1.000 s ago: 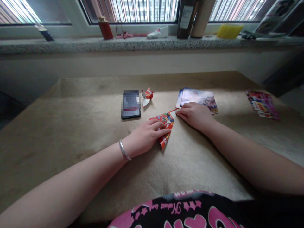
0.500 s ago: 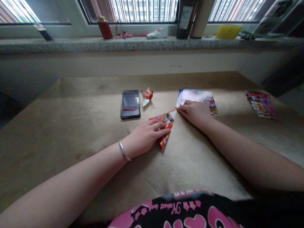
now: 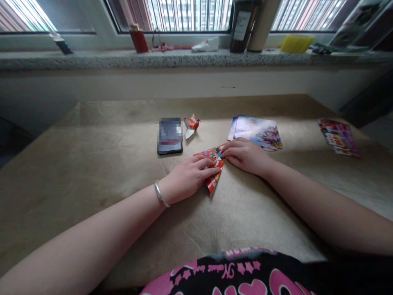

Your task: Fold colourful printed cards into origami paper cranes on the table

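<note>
Red printed paper [image 3: 212,185], folded into a narrow pointed shape, lies flat on the bench [image 3: 92,172], near the middle and directly in front of the person. The left hand [image 3: 187,178] rests on it with flat fingers. Its grip is released and it only presses the sheet down. The right hand [image 3: 245,155] touches the upper corner with bent fingertips. This grip also is not closed around anything, it pushes on the folded edge.

For a sharp crease, I think the left hand should hold the layers without sliding. The right fingertips should then run along the edge with even pressure, from the corner toward the tip. The edges should match before pressing hard.

A phone [image 3: 170,135] and a small folded figure [image 3: 190,125] lie just behind. A pile of printed sheets [image 3: 258,133] lies beside the right hand.
</note>
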The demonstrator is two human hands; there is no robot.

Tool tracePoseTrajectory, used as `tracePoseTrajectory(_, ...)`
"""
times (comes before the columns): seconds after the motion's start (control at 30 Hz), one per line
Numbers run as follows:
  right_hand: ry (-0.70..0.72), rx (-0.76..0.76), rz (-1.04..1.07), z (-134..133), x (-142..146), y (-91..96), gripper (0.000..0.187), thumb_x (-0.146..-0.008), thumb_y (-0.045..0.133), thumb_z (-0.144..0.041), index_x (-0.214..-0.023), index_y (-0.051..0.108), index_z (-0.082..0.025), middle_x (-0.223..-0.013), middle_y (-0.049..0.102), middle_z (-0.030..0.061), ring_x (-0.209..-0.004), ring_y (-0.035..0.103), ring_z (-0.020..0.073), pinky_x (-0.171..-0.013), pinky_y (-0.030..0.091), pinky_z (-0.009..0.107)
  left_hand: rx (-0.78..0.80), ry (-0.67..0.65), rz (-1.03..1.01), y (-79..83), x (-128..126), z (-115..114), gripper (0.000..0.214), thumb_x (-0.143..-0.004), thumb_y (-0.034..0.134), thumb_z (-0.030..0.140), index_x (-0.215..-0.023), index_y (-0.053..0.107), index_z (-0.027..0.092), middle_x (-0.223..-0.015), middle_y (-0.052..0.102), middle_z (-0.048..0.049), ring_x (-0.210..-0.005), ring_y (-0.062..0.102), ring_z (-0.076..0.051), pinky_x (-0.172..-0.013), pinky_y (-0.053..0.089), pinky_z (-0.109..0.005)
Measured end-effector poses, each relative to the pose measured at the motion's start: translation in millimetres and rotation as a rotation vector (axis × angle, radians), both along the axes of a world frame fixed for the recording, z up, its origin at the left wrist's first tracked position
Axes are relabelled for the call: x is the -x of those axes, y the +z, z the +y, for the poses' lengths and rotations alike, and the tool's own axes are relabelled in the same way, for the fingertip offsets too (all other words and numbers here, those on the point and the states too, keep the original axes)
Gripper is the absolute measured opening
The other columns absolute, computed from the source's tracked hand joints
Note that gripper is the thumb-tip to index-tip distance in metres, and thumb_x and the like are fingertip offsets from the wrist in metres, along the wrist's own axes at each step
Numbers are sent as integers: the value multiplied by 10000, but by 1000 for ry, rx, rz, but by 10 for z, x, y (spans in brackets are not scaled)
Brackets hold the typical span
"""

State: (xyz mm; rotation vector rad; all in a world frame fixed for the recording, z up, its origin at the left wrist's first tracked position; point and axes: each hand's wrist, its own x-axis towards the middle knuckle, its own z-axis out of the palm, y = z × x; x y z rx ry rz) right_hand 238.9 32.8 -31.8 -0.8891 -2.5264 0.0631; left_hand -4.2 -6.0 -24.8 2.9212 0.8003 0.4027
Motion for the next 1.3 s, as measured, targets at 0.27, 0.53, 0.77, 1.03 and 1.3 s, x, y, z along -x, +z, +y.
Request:
tracePoseTrajectory(0.27,218,138,105,18,12,-8,115,-855,568,-251,-879,678,-225,-1034,679,57,-1045,585,185,-923,454,400,123,-34,-167,-26,25,71,289,-929,426,152,-1148,605,208,-1183,604,-64,-1118,518,-170,-1003,425,-402)
tracePoseTrajectory(0.53,272,184,120,-3,70,3,102,-853,585,-267,-876,673,-222,-1071,678,77,-1086,578,190,-962,442,411,173,-104,-143,86,52,27,284,-948,414,241,-1167,594,218,-1181,609,-52,-1139,506,-162,-1037,378,-372)
tracePoseTrajectory(0.77,226,128,50,-30,51,41,107,-853,561,-237,-880,662,-211,-1026,689,69,-1003,606,181,-913,460,372,147,-105,-20,146,46,-99,483,-784,616,490,-1182,561,222,-1253,539,-91,-1188,463,-274,-1068,296,-496)
tracePoseTrajectory(1.03,178,37,-51,-62,51,76,135,-861,511,-220,-881,643,-196,-1044,677,78,-1031,582,198,-922,449,373,83,-95,45,134,16,-129,422,-819,576,456,-1149,556,193,-1270,517,-109,-1178,470,-277,-1037,346,-477)
tracePoseTrajectory(1.3,127,66,-29,-60,42,63,65,-796,539,-178,-831,593,-189,-1169,634,108,-1109,554,225,-948,432,401,-46,-189,27,127,38,-94,292,-830,469,129,-1089,586,196,-1183,599,-61,-1141,513,-214,-1050,344,-443)
